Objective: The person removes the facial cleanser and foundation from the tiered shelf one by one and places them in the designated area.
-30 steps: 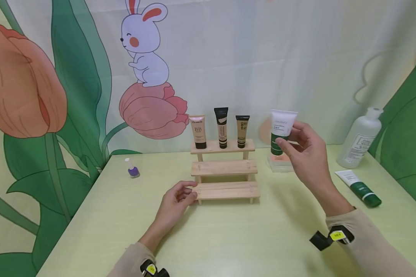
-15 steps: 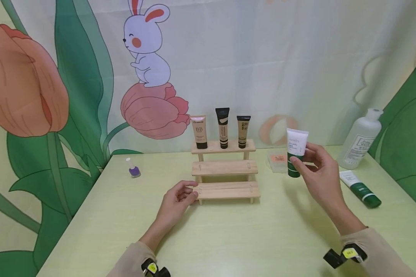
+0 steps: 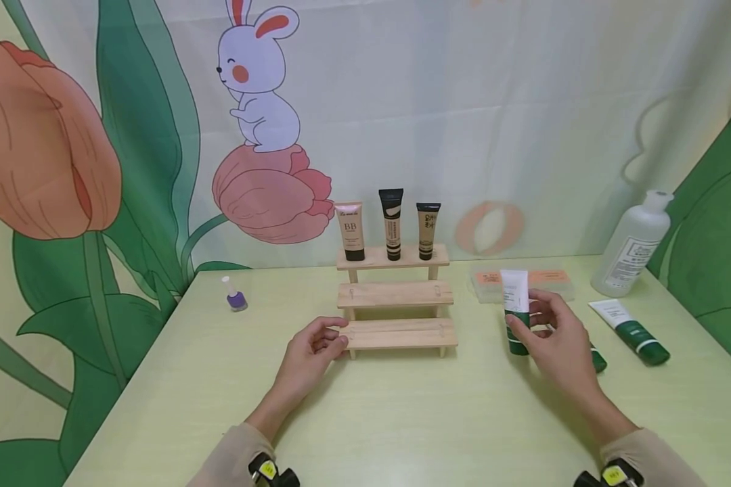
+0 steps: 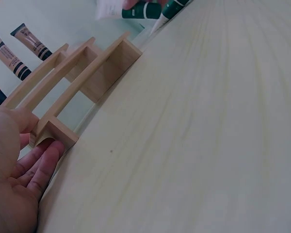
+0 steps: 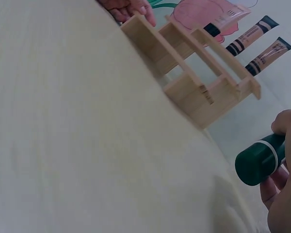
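My right hand (image 3: 557,341) holds a white-and-green squeeze tube (image 3: 515,308) upright, green cap down, right of the wooden rack. In the right wrist view the green cap (image 5: 254,162) appears above the table, with thumb and fingers round the tube. With the thumb above and fingers below, my left hand (image 3: 307,355) grips the left end of the lowest step of the three-step wooden display rack (image 3: 396,335). On the top step stand a pink BB cream tube (image 3: 351,233), a black-and-beige tube (image 3: 392,226) and a gold tube with a black top (image 3: 426,231).
Another green-and-white tube (image 3: 636,338) lies at the right, and a further green tube (image 3: 598,360) is mostly behind my right hand. A white bottle (image 3: 630,243) and a clear box with orange labels (image 3: 551,281) stand at the back. Purple nail polish (image 3: 236,301) stands left.
My right hand has brought the tube down and nearer to me, slightly right, from in front of the clear box. The left hand stays on the rack.
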The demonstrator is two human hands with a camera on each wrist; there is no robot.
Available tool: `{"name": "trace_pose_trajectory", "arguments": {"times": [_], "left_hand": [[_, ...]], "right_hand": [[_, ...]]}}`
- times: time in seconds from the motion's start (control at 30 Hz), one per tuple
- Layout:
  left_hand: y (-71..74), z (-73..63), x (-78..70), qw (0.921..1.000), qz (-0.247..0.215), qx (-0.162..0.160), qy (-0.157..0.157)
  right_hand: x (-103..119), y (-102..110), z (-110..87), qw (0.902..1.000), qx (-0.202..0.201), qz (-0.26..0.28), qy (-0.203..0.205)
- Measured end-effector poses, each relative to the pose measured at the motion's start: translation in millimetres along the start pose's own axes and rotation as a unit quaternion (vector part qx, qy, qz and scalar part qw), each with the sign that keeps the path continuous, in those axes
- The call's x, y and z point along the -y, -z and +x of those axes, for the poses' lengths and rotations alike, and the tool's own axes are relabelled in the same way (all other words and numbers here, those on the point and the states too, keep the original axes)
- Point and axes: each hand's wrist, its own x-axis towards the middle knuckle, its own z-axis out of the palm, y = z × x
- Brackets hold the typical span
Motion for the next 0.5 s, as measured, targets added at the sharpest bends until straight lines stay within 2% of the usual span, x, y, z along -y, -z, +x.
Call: {"name": "trace_pose_trajectory", "arguments": {"times": [0.5], "left_hand": [[1.0, 0.2, 1.5, 1.0000, -0.003, 0.008, -0.003]], "right_hand": [[-14.0, -9.9, -9.7, 0.9980, 0.030, -0.050, -0.024]]}}
